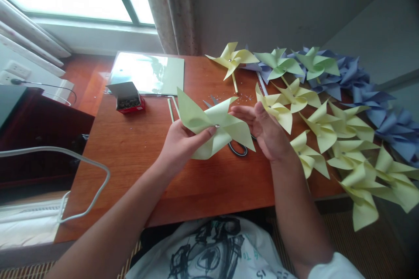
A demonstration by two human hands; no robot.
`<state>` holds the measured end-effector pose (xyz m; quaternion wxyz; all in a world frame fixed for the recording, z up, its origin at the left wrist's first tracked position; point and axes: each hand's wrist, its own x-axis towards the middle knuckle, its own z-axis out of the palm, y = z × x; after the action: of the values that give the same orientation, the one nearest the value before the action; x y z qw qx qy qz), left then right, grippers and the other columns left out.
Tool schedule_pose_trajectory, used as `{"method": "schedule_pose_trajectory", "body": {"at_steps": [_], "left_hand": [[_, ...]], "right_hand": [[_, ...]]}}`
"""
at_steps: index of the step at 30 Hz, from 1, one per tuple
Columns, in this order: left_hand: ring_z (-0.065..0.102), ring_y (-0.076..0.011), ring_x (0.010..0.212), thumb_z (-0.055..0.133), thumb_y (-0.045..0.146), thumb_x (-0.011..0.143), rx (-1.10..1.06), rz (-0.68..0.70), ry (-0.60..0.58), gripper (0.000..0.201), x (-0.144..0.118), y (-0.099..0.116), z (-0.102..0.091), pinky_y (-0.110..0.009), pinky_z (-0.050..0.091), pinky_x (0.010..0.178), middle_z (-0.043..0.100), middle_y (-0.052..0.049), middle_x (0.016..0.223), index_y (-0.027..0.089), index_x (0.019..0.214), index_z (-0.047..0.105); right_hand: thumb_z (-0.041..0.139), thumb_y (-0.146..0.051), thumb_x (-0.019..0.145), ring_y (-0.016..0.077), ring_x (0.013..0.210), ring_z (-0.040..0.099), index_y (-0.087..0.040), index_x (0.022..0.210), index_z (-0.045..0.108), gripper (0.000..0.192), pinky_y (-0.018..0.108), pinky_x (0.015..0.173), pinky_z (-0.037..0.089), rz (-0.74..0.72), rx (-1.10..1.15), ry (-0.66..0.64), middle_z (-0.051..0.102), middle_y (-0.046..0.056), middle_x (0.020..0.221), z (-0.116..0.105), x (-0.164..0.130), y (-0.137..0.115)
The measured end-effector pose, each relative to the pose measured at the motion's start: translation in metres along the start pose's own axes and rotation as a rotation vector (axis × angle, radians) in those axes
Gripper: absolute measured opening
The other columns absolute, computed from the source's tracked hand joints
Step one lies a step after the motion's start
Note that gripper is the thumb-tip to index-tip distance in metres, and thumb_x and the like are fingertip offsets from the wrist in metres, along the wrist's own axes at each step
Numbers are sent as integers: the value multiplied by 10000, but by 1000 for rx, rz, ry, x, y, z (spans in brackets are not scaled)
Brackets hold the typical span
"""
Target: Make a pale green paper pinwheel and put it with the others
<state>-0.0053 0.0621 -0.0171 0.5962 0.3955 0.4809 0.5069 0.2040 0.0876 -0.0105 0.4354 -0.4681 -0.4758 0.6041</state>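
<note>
A pale green paper pinwheel (225,133) is held above the table in my left hand (180,141). The left thumb presses beside the shiny pin at its centre, while the other fingers are hidden behind the paper. My right hand (266,133) is at the pinwheel's right side, fingers extended and thumb raised, with nothing in its grasp. Whether its fingertips touch the blade I cannot tell. Behind and below the pinwheel lie scissors (238,150), partly covered, with a dark handle loop and the blade tips showing. Two pale paper sticks (170,110) lie just left of it.
Finished yellow pinwheels (322,126), green pinwheels (278,63) and blue pinwheels (399,126) crowd the table's right side. An open red box (131,103) of small dark pieces stands left, before a glossy clear sheet (150,72). Tiny scraps (247,97) are scattered near the scissors. A white cable (98,165) loops at the left edge.
</note>
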Motion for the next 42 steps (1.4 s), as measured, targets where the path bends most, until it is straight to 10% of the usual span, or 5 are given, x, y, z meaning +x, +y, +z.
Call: {"method": "schedule_pose_trajectory", "body": {"at_steps": [3, 7, 22, 33, 42], "left_hand": [[704, -189, 732, 881, 288, 687, 28, -2, -1, 279, 0, -1, 1, -251, 564, 658, 784, -64, 865, 139, 897, 776], [658, -153, 689, 872, 298, 699, 107, 56, 10, 245, 2, -5, 0, -222, 524, 626, 750, -39, 797, 130, 830, 753], [602, -142, 663, 756, 242, 790, 469, 350, 1, 157, 3, -7, -3, -239, 498, 639, 671, -9, 703, 137, 706, 673], [697, -226, 916, 724, 239, 878, 600, 865, -107, 107, -4, 7, -6, -392, 519, 914, 798, -73, 989, 219, 967, 779], [659, -253, 972, 683, 351, 910, 649, 904, -66, 164, -11, 9, -10, -420, 514, 926, 803, -62, 1005, 254, 993, 786]], "right_hand": [[715, -558, 851, 248, 1082, 687, -236, 1120, 695, 420, 366, 928, 537, 90, 146, -228, 743, 55, 1128, 5, -2, -2], [908, -387, 660, 253, 1071, 673, -246, 1015, 648, 462, 363, 916, 536, 20, 115, -185, 733, 29, 1082, 17, -3, -5], [792, -264, 751, 224, 888, 689, -267, 1002, 599, 317, 324, 732, 565, -127, -116, -140, 717, 26, 987, 23, -4, 2], [711, -344, 896, 247, 901, 682, -257, 858, 749, 102, 437, 855, 566, -822, -423, -82, 753, 57, 892, 19, -2, -3], [638, -399, 950, 269, 883, 703, -317, 893, 794, 185, 482, 842, 572, -865, -445, -54, 797, 26, 887, 18, -7, 1]]}}
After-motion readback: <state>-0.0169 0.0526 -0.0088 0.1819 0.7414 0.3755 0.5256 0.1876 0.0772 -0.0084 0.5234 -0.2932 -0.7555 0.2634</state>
